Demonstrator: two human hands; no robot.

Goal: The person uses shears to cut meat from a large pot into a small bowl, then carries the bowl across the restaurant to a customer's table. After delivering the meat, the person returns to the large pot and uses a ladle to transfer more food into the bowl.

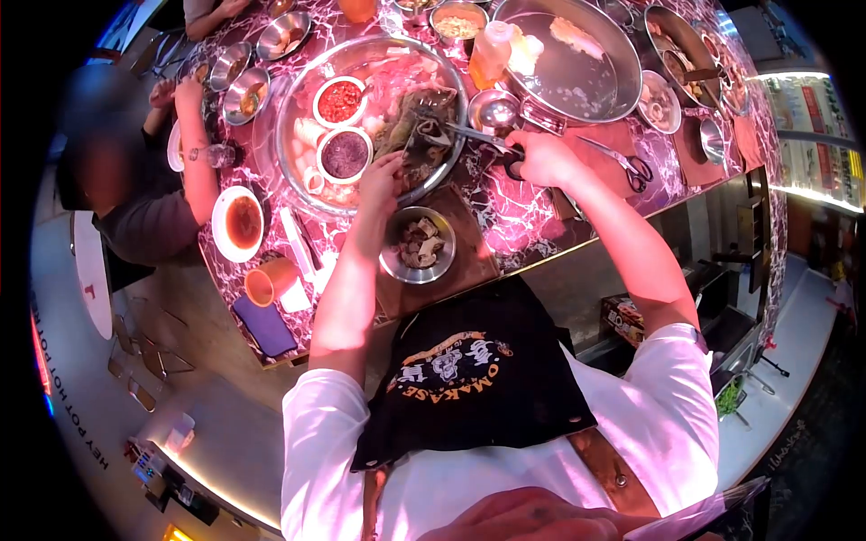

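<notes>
My right hand (541,160) grips a pair of scissors (476,135), its blades reaching left over the rim of a large round steel tray (285,99). My left hand (381,183) is closed on the near edge of a dark, folded, tripe-like piece of food (422,135) lying on the tray's right side. The scissor tips are right at this piece. Pale and pink raw pieces fill the rest of the tray around a bowl of red chopped chilli (340,101) and a bowl of dark purple stuff (345,155). Below my left hand, a small steel bowl (418,244) holds cut chunks.
A big steel pot of liquid (577,68) stands at the back right, with a bottle (492,54) beside it. Another pair of scissors (627,164) lies on a brown mat. Sauce dish (240,224) and orange cup (271,280) stand left. A person (135,171) sits at the left.
</notes>
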